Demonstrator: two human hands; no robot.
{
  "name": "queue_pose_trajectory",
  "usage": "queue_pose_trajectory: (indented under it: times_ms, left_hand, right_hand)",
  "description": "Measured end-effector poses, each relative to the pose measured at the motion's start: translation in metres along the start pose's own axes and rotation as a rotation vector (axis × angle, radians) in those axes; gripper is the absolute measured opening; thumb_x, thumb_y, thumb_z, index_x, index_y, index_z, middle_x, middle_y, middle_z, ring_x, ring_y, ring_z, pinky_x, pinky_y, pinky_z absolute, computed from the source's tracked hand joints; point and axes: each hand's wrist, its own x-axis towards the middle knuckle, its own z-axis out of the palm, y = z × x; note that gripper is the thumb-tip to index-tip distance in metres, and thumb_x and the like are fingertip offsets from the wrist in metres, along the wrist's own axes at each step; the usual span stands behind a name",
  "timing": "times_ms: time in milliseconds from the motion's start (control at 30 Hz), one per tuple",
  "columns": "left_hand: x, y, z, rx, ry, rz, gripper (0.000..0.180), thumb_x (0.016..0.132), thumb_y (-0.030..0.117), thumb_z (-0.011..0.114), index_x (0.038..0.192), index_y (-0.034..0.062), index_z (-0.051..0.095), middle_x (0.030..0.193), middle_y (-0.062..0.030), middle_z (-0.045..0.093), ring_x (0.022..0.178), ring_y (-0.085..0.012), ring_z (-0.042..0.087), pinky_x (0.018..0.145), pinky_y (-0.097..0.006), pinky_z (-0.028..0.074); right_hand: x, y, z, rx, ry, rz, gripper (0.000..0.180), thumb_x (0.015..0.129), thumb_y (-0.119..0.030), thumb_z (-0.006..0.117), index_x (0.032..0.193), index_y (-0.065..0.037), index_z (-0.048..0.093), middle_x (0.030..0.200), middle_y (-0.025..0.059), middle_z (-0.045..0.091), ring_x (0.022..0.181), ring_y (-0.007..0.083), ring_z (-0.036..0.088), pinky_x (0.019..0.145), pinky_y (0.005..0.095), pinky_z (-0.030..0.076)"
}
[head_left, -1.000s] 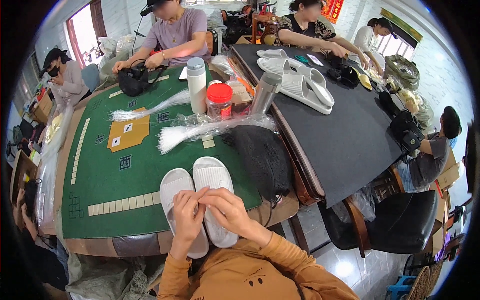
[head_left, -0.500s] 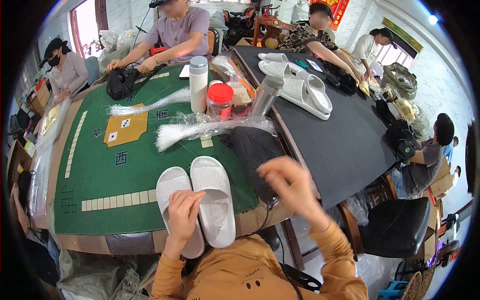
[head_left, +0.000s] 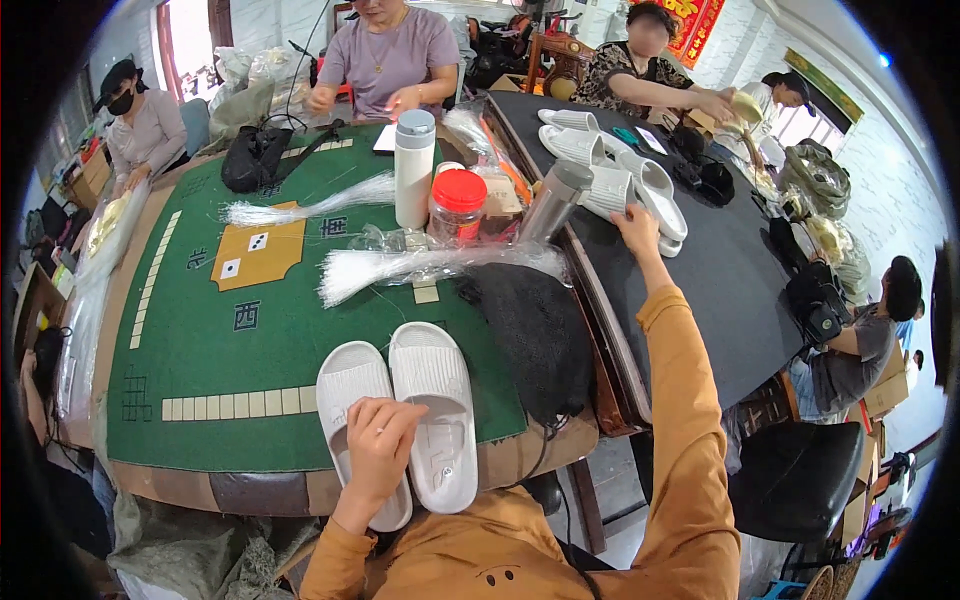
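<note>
Your left hand (head_left: 378, 440) rests with fingers curled on the white slipper pair (head_left: 415, 410) lying soles-down at the green table's (head_left: 200, 330) near edge, steadying it. Your right hand (head_left: 637, 222) stretches to the slipper pile (head_left: 620, 175) on the black table (head_left: 700, 280) (fingers touching, nothing gripped yet)

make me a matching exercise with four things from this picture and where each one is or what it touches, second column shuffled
Things:
1. left hand
2. right hand
3. red-lidded jar
4. black mesh cloth

Places:
A. draped at the green table's right edge
B. stretched out to the white slippers on the black table
C. resting on the pair of white slippers on the green table
D. beside the tall white bottle

Pairs: 1-C, 2-B, 3-D, 4-A
</note>
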Motion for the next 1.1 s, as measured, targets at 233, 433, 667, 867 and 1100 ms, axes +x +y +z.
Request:
queue_pose_trajectory:
  times_ms: [233,433,667,867,1100]
  left_hand:
    - [0.001,0.001,0.002,-0.011,0.001,0.024,0.017,0.076,0.003,0.064,0.091,0.0085,0.068,0.084,-0.0022,0.064,0.085,-0.0218,0.057,0.081,-0.037,0.039]
    - [0.001,0.000,-0.001,-0.019,0.019,0.044,0.014,0.080,0.005,0.063,0.092,0.0064,0.067,0.085,-0.0035,0.063,0.085,-0.0217,0.057,0.082,-0.037,0.038]
    - [0.003,0.003,-0.004,0.048,0.052,0.117,0.023,0.073,0.000,0.064,0.095,0.0033,0.068,0.096,-0.0063,0.062,0.091,-0.0247,0.058,0.082,-0.039,0.042]
    - [0.010,0.017,-0.001,0.191,0.043,0.298,0.028,0.071,0.005,0.063,0.099,0.0046,0.067,0.102,-0.0051,0.061,0.099,-0.0232,0.057,0.085,-0.040,0.044]
    - [0.015,0.023,0.023,0.138,-0.079,0.456,0.023,0.073,0.011,0.061,0.094,0.0045,0.066,0.098,-0.0043,0.060,0.102,-0.0212,0.055,0.094,-0.042,0.042]
  right_hand:
    - [-0.027,0.002,-0.065,-0.023,-0.191,-0.167,0.029,0.076,-0.027,0.068,0.085,0.000,0.061,0.081,0.0204,0.065,0.079,0.0384,0.063,0.070,0.0465,0.049]
    - [-0.150,-0.045,-0.166,0.119,-0.476,-0.193,0.028,0.078,-0.021,0.068,0.090,0.003,0.059,0.072,0.0119,0.058,0.068,0.0196,0.055,0.065,0.0344,0.045]
    - [-0.183,-0.037,-0.186,0.360,-0.576,-0.400,0.016,0.082,-0.010,0.063,0.093,0.002,0.059,0.094,0.0119,0.059,0.087,0.0198,0.057,0.076,0.0316,0.047]
    - [-0.126,0.017,-0.137,0.186,-0.153,-0.288,0.050,0.072,-0.006,0.071,0.116,0.001,0.047,0.124,0.0197,0.051,0.121,0.0333,0.047,0.102,0.0378,0.035]
    - [-0.082,-0.004,-0.089,0.230,-0.121,-0.125,0.055,0.077,0.003,0.058,0.126,-0.008,0.036,0.116,0.0281,0.055,0.114,0.0417,0.053,0.094,0.0406,0.040]
